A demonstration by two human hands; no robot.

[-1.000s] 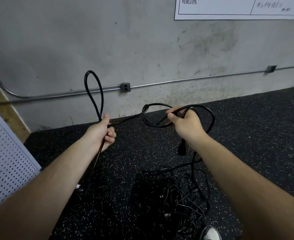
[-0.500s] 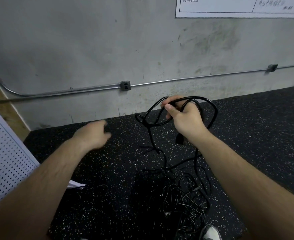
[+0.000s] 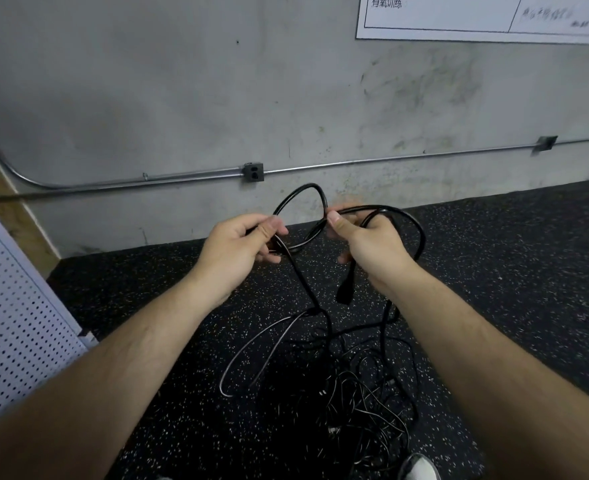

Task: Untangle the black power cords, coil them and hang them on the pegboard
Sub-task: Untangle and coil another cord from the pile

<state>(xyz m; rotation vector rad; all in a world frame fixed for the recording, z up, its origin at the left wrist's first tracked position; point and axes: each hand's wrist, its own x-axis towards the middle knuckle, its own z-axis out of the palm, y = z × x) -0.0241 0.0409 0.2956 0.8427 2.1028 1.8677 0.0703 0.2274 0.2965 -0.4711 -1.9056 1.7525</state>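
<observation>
A black power cord (image 3: pixel 419 233) is held up in loops in front of me. My right hand (image 3: pixel 372 247) grips the gathered loops, and the cord's black plug (image 3: pixel 345 293) hangs just below it. My left hand (image 3: pixel 241 251) pinches the same cord a short way to the left, where one loop arches up between the two hands. From my left hand the cord drops to a tangled pile of black cords (image 3: pixel 358 393) on the floor. The white pegboard (image 3: pixel 12 306) leans at the left edge.
Speckled black rubber flooring (image 3: pixel 511 271) runs to a grey concrete wall with a metal conduit (image 3: pixel 130 181) and an outlet box (image 3: pixel 253 172). A white notice sheet (image 3: pixel 476 15) hangs at the upper right. A shoe tip (image 3: pixel 419 467) shows at the bottom edge.
My left hand let go of the tall loop at the left, swung right and took the cord again close to my right hand. The cord's slack dropped to the floor.
</observation>
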